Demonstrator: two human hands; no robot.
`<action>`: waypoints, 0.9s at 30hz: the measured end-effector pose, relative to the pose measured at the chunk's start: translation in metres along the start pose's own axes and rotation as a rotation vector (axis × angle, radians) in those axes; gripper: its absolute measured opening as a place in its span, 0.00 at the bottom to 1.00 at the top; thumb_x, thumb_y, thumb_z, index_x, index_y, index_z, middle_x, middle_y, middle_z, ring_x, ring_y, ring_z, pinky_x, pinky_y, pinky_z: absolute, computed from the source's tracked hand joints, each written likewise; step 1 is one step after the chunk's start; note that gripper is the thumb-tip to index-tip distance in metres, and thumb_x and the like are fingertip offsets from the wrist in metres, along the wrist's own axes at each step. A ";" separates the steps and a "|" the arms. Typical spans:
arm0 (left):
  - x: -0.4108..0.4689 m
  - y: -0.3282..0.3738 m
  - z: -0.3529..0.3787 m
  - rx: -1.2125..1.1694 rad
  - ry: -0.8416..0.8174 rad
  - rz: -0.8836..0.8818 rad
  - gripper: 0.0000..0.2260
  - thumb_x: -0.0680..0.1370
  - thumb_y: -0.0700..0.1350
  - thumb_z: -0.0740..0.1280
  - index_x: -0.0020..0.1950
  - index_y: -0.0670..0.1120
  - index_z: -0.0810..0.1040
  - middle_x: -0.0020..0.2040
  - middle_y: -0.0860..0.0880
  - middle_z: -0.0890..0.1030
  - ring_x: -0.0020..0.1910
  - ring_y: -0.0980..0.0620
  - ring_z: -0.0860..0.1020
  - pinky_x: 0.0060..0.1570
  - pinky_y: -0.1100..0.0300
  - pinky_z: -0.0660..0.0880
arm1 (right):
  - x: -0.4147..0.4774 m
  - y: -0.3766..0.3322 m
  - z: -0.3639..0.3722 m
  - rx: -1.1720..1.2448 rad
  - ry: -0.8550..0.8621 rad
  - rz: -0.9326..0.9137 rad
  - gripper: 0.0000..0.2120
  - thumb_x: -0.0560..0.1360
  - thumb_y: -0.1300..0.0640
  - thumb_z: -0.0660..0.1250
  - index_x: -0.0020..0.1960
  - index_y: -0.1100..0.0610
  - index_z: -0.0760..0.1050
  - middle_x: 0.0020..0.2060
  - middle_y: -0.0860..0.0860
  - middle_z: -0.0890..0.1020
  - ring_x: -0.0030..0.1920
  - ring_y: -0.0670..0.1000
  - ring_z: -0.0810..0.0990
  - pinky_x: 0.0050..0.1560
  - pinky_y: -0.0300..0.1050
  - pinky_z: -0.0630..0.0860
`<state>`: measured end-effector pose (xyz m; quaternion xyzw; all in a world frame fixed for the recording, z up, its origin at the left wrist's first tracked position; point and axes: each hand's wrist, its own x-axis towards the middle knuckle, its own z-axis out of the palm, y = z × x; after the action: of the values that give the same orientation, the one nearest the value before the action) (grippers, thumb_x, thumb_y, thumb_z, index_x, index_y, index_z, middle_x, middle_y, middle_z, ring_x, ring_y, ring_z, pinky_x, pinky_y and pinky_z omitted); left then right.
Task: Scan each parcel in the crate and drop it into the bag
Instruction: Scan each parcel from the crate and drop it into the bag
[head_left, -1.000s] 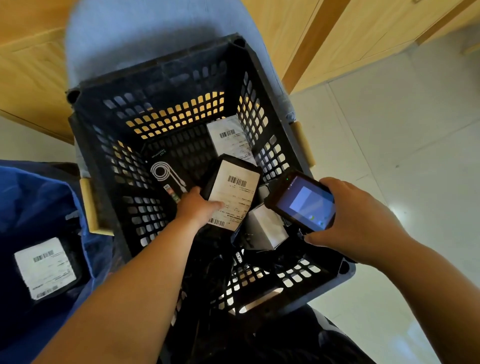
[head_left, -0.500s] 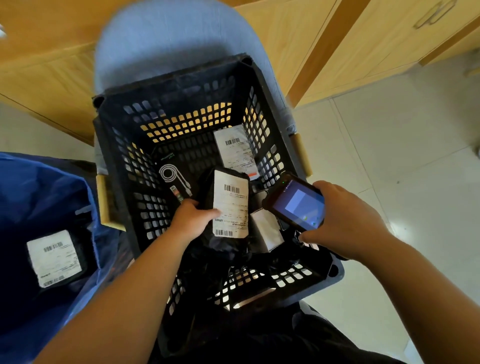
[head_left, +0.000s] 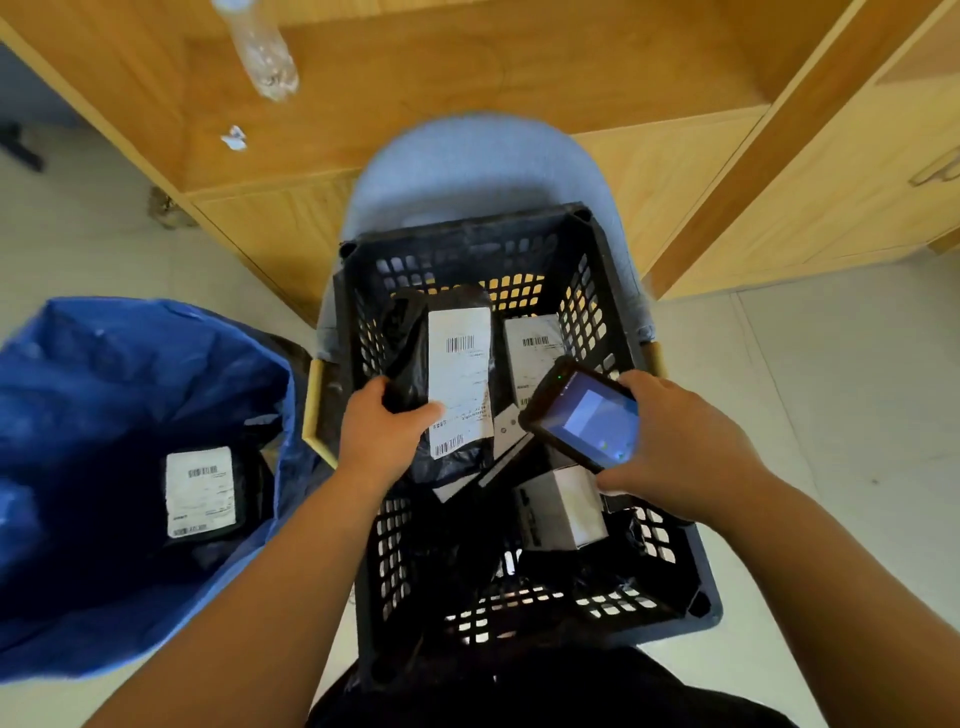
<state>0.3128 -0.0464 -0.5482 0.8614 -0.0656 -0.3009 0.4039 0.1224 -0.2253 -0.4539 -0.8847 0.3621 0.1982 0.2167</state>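
Observation:
A black perforated crate (head_left: 670, 597) stands on a grey-blue chair. My left hand (head_left: 382, 428) grips a black poly parcel (head_left: 415, 332) with a white barcode label, lifted above the crate with the label facing up. My right hand (head_left: 675, 441) holds a black handheld scanner (head_left: 584, 418), screen lit, just right of that parcel. More parcels lie in the crate: a labelled one (head_left: 535, 353) at the back and a small grey box (head_left: 563, 512). The blue bag (head_left: 93, 395) stands open on the left, with a labelled black parcel (head_left: 205, 491) inside.
The chair (head_left: 467, 166) holding the crate backs onto a wooden desk (head_left: 467, 67). A clear plastic bottle (head_left: 262, 49) lies on the desk. Wooden cabinets (head_left: 831, 171) stand to the right. Pale tiled floor (head_left: 831, 415) surrounds the chair and bag.
My left hand has lifted the black parcel higher and turned its label upright. The camera has pulled back and up, showing the desk. The scanner stays beside the parcel.

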 end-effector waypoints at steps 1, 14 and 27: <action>-0.002 0.000 -0.003 0.004 0.017 0.016 0.17 0.68 0.47 0.75 0.53 0.51 0.75 0.48 0.54 0.78 0.44 0.54 0.76 0.39 0.61 0.71 | 0.000 -0.003 -0.001 0.002 0.000 -0.009 0.41 0.57 0.40 0.77 0.64 0.51 0.63 0.54 0.49 0.75 0.47 0.51 0.74 0.47 0.51 0.77; -0.015 0.004 -0.023 -0.065 0.080 0.024 0.21 0.68 0.50 0.75 0.59 0.49 0.76 0.53 0.53 0.81 0.50 0.52 0.79 0.50 0.54 0.78 | -0.006 -0.017 -0.003 0.056 0.016 -0.027 0.38 0.56 0.42 0.78 0.60 0.51 0.65 0.48 0.47 0.74 0.45 0.50 0.75 0.46 0.51 0.78; -0.032 -0.031 -0.107 -0.350 0.185 -0.148 0.07 0.72 0.47 0.72 0.46 0.56 0.77 0.44 0.56 0.83 0.44 0.54 0.82 0.39 0.58 0.78 | 0.019 -0.085 0.000 0.021 -0.015 -0.226 0.45 0.57 0.42 0.78 0.67 0.51 0.62 0.54 0.48 0.72 0.49 0.50 0.73 0.46 0.49 0.76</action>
<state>0.3442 0.0552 -0.5034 0.8044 0.0887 -0.2562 0.5286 0.1963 -0.1811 -0.4432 -0.9161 0.2603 0.1753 0.2497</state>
